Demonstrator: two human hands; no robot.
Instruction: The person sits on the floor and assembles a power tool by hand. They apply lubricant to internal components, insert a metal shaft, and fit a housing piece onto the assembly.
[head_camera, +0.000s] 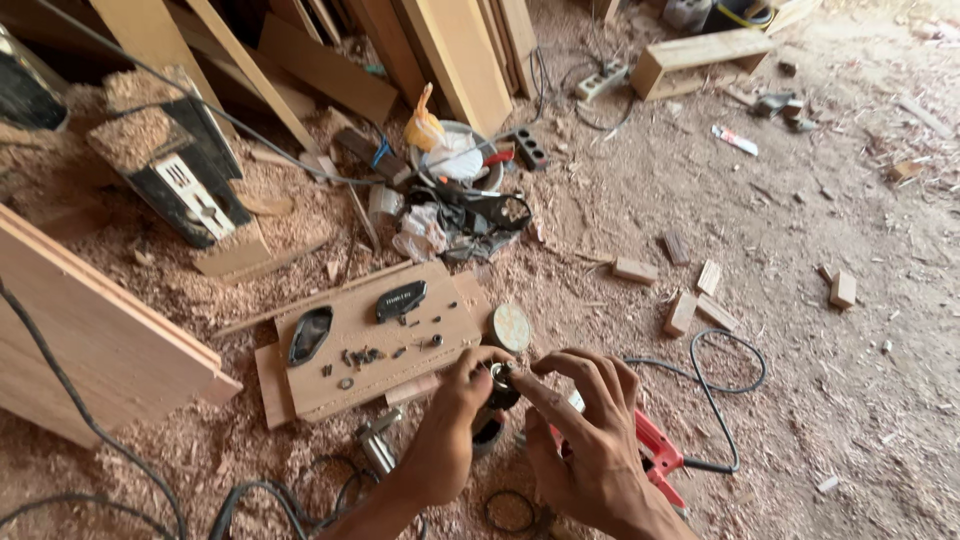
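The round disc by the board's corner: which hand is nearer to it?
Left. The left hand is just below the round disc, thumb close beneath it. The right hand sits further down and to the right, its fingers on the small dark part both hands hold.

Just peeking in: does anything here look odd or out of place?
Yes: a power tool lies taken apart, black covers and small screws spread on a board, while both hands grip one part.

Board (375, 345) left of both hands (520, 430)
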